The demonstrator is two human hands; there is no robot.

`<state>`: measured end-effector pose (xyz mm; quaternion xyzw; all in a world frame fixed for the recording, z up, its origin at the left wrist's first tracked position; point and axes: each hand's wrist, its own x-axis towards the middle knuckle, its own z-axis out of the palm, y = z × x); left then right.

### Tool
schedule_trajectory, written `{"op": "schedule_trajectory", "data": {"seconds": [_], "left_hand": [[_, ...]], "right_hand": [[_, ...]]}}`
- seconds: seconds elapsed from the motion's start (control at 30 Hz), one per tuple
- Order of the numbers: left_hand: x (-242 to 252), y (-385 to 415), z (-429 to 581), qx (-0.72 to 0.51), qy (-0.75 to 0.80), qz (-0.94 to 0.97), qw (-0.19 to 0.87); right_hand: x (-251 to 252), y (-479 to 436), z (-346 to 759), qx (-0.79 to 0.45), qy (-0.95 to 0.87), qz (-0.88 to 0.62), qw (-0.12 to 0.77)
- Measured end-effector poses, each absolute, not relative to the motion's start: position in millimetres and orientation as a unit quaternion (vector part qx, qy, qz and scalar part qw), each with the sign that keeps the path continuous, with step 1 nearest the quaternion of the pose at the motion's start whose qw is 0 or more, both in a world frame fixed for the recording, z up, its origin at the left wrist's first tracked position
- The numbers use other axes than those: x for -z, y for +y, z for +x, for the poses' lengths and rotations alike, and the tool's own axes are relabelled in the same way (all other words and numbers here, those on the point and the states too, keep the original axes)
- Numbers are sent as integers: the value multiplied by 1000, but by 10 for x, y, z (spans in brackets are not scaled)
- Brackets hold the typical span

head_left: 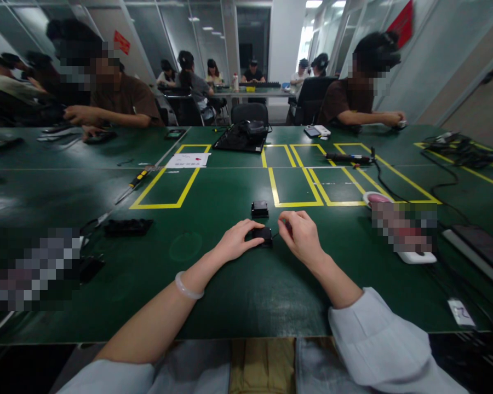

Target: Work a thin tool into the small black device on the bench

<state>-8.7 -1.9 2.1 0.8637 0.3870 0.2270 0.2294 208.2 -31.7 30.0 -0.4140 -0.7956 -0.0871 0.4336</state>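
Observation:
On the green table in front of me lies a small black box-like part [263,236]. My left hand [239,239] grips it from the left, thumb at its near side and fingertips over its far edge. Just to the right of it, my right hand [299,232] is closed in a pinch, with a thin dark piece showing beside the fingertips, too small to name. A second black box-like part [259,208] sits a little beyond the first, touched by neither hand.
Yellow tape rectangles [156,206] mark the green table [213,306]. A yellow-and-black screwdriver [138,179] and a black tray-like part [128,226] lie left; a black pen-shaped tool with a cable [349,158] and a phone-like device [482,249] lie right. Two co-workers sit across.

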Motion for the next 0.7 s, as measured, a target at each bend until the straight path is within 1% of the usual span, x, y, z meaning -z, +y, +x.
{"op": "schedule_trajectory", "data": {"seconds": [0.23,0.7], "left_hand": [[-21,-19,-83,-232,388,863,226],[-21,-17,-84,-233,386,863,229]], "right_hand": [[-295,-314,2077,89,-793,-405,446],[-300,-327,2081,87,-798,-403,440]]}}
